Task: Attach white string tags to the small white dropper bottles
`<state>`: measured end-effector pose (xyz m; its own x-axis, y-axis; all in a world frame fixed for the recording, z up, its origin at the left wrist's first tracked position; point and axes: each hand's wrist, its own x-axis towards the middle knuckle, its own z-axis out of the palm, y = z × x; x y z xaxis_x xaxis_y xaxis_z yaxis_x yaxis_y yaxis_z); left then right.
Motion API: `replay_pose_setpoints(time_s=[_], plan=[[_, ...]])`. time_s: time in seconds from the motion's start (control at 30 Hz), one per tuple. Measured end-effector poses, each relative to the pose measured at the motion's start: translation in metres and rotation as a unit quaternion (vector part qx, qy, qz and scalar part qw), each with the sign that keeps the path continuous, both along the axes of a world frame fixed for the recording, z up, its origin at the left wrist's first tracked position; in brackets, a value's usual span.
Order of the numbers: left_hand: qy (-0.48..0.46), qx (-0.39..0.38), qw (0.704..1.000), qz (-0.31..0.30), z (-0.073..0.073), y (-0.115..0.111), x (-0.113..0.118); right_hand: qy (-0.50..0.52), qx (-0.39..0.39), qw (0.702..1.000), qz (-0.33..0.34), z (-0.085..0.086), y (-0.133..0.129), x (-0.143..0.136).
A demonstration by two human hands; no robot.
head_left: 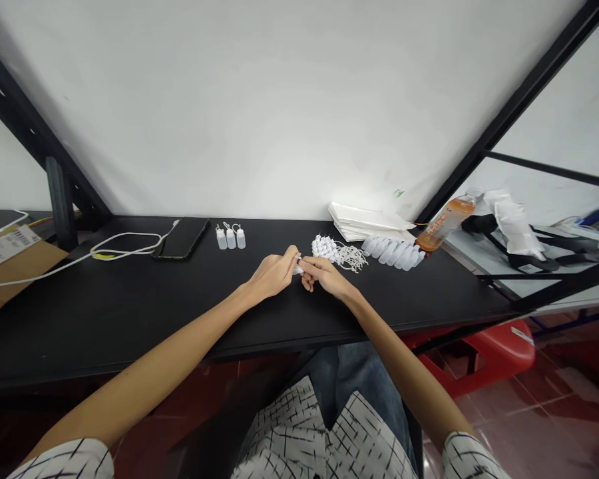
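Observation:
Over the middle of the black table [180, 299], my left hand [275, 274] and my right hand [324, 274] meet, with closed fingers around a small white piece [298, 267]. The fingers cover most of it, so its shape is unclear. Beyond my right hand lie a cluster of white caps [324, 247] with white cords [352, 257]. Farther right is a row of several translucent bottles [393, 252]. Left of my hands, three small white bottles [231, 238] with cord loops stand side by side near the wall.
A black phone [182, 239] with a white cable [124, 255] lies at the left, near a cardboard package [14, 263]. White sheets [369, 221] and an orange drink bottle [446, 223] are at the back right. Black metal bars [499, 143] slope at the table's sides.

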<state>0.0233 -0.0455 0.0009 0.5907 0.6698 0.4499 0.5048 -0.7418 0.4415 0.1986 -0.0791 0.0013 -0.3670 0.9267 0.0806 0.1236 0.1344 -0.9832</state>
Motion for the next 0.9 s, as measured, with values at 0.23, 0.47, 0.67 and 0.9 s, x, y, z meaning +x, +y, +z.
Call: replay_pose_setpoints(time_s=[0.23,0.47,0.67,0.9], plan=[[-0.059,-0.06,0.996,-0.006,0.001,0.001,0.0,0.001,0.006,1.0,-0.026,0.001,-0.001,-0.002],[-0.046,-0.076,0.996,-0.016,-0.002,0.0,0.002,-0.038,0.022,0.999,0.002,-0.001,0.002,0.001],[-0.064,-0.085,0.994,-0.02,-0.001,0.001,0.002,-0.04,0.014,0.999,-0.005,-0.003,0.002,0.0],[-0.04,-0.109,0.993,0.003,0.0,0.01,0.0,-0.018,0.094,0.986,-0.138,-0.005,0.003,0.001]])
